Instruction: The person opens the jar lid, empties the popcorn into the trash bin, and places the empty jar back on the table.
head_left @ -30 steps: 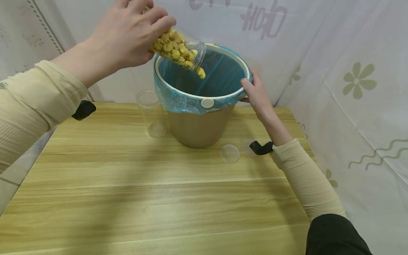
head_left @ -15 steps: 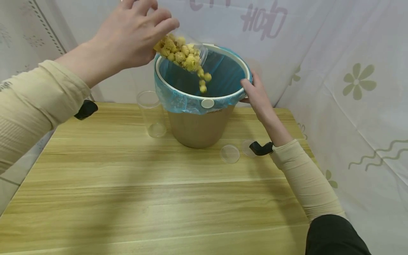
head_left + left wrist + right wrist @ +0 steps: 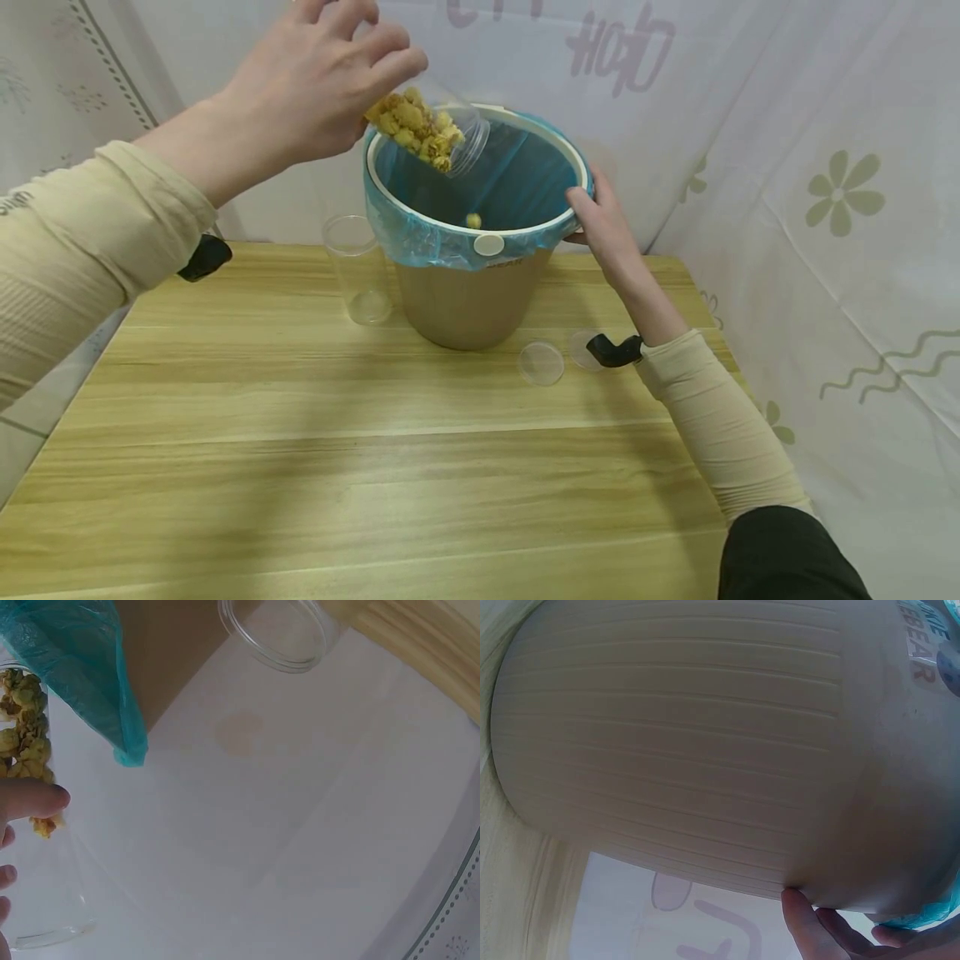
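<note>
My left hand (image 3: 322, 87) grips a clear plastic jar (image 3: 471, 148) from above, its mouth tilted down over the trash can (image 3: 465, 304). Yellow popcorn (image 3: 412, 127) fills the lower side of the jar. One loose popcorn piece (image 3: 473, 221) is inside the can's opening, below the jar. A blue trash bag (image 3: 427, 242) lines the can and folds out over its rim. At the can's right side, my right hand (image 3: 606, 218) holds the rim, thumb on top. In the right wrist view its fingertips (image 3: 799, 904) touch the can's beige wall. The can's bottom is hidden.
Left of the can stands a second clear jar (image 3: 356, 271), uncapped, with no popcorn in it. Two clear round lids, a nearer lid (image 3: 541, 363) and a farther lid (image 3: 582, 350), lie on the wooden table (image 3: 360, 492). A patterned white curtain (image 3: 750, 108) hangs behind.
The jar in my left hand has moved slightly right and down. Popcorn has tumbled from its mouth into the can, and less is left inside. My right hand has stayed on the rim.
</note>
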A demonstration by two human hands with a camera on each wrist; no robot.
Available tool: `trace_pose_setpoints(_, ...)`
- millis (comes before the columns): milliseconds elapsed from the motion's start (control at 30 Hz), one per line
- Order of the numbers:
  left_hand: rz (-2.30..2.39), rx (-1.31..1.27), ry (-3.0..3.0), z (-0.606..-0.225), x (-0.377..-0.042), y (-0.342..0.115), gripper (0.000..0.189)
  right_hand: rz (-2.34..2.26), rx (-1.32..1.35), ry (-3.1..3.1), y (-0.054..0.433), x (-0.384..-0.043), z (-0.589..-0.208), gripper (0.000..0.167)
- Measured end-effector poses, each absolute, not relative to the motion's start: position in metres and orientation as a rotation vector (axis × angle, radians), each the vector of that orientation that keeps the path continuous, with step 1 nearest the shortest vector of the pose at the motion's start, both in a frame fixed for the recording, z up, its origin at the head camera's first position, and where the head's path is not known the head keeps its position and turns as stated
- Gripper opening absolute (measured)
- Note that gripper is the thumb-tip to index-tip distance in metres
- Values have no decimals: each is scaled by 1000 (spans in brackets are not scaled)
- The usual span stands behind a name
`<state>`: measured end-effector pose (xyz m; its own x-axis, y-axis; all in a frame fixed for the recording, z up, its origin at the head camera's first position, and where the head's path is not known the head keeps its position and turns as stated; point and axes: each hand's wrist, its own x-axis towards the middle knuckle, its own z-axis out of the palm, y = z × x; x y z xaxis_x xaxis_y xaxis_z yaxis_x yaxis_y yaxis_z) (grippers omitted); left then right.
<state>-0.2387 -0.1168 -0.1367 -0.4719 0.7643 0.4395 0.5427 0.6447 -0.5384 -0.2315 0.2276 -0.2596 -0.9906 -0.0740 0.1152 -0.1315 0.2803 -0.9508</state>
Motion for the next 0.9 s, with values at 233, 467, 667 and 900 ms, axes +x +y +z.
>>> trace_pose_setpoints(233, 502, -1036, -2115, -137, -239, -118, 44, 1851, 208, -2478, 228, -232, -260, 65)
trace_pose_setpoints(467, 609, -1047, -2044, -136, -239, -117, 44, 1839, 202, -2488, 229, -234, -262, 65)
trace_pose_setpoints(667, 701, -1042, -2032, -136, -239, -116, 51, 1823, 204, -2483, 231, -233, -263, 64)
trace_pose_setpoints(900, 732, -1058, -2021, -136, -239, -115, 63, 1822, 187, -2493, 232, -233, -264, 66)
